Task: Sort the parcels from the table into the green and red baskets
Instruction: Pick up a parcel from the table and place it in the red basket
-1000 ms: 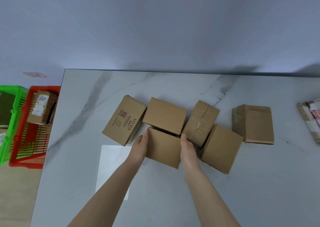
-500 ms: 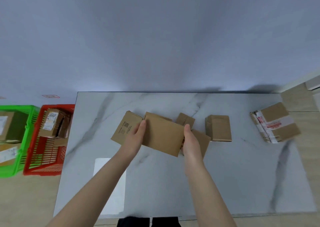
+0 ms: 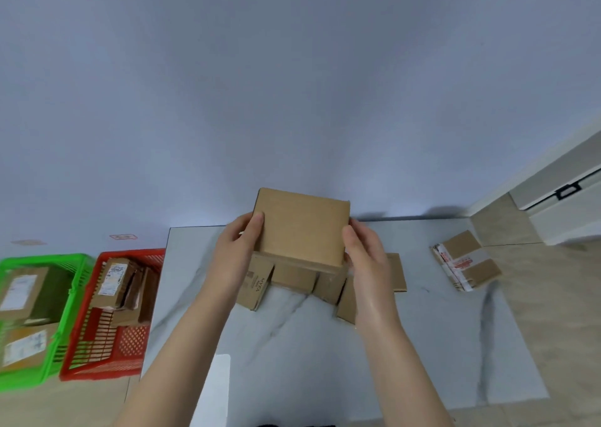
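One brown cardboard parcel [image 3: 302, 228], plain face toward the camera, held in the air above the cluster of boxes on the table [image 3: 422, 345]. Its longer edge runs left to right, the right end slightly lower. Left hand [image 3: 239, 247] grips the left edge and right hand [image 3: 364, 254] the right edge, fingers curled round. Below it: box printed "MYFA" [image 3: 257, 283]. Far right: taped parcel [image 3: 465, 260], red print illegible. Red basket [image 3: 107, 358] and green basket [image 3: 48, 371]: parcels with white labels, unreadable.

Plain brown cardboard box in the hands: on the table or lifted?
Lifted. The plain brown cardboard box is gripped at its sides by left hand and right hand, covering parcels lying on the marble table.
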